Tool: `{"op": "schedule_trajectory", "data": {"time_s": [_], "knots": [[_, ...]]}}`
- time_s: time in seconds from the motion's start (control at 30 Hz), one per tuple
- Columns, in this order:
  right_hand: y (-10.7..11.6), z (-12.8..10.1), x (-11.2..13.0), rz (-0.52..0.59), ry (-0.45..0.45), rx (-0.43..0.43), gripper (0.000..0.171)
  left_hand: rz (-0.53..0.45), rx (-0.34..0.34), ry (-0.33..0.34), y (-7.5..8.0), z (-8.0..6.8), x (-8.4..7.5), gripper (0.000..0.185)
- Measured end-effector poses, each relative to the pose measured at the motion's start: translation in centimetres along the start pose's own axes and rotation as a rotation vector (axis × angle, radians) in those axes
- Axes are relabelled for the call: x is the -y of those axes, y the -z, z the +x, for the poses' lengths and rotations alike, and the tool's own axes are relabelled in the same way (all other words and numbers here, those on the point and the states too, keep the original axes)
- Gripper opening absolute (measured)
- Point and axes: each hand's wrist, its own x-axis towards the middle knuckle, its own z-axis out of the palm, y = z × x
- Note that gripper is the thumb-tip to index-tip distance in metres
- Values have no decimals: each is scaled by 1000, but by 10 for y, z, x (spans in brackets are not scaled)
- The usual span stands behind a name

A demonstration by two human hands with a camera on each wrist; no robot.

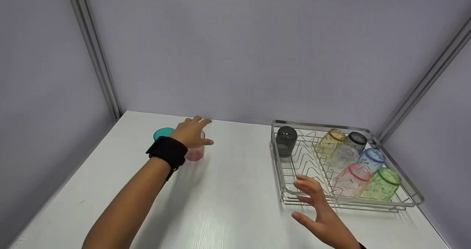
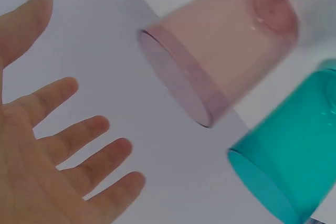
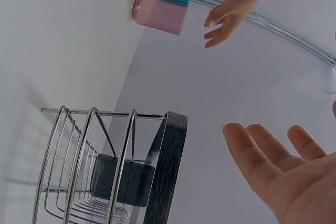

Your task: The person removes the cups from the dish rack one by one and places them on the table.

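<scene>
While the left hand point(image 1: 191, 132) hovered open over the pink cup point(image 2: 220, 45) beside the teal cup point(image 2: 289, 177) on the counter point(image 1: 228, 190), holding nothing, the right hand point(image 1: 320, 212) hung open by the rack point(image 1: 290, 197). Best approach: grip low, avoid nudging teal.

This looks like a staged recording booth, not a lived-in kitchen. Plain pale panel walls point(image 1: 235, 50) joined by aluminium corner posts point(image 1: 96, 54) enclose a white wood-grain table point(image 1: 228, 205). On it sit only a wire dish rack point(image 1: 294, 199) with coloured plastic cups point(image 1: 381, 182) and two loose cups.
</scene>
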Motion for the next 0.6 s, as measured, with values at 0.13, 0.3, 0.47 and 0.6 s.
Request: {"op": "schedule_trajectory", "data": {"time_s": [0.13, 0.3, 0.47, 0.6], "knots": [[-3, 1, 1, 11, 9, -11, 67, -8, -54, -106, 3, -21, -16, 67], [-6, 3, 0, 38, 35, -24, 69, -101, -100, -216, 6, -58, -35, 63], [-9, 6, 0, 67, 88, -31, 68, -202, -116, -263, 1, -91, -45, 66], [-13, 10, -1, 69, 131, -40, 68, -255, -130, -277, -9, -112, -45, 67]]}}
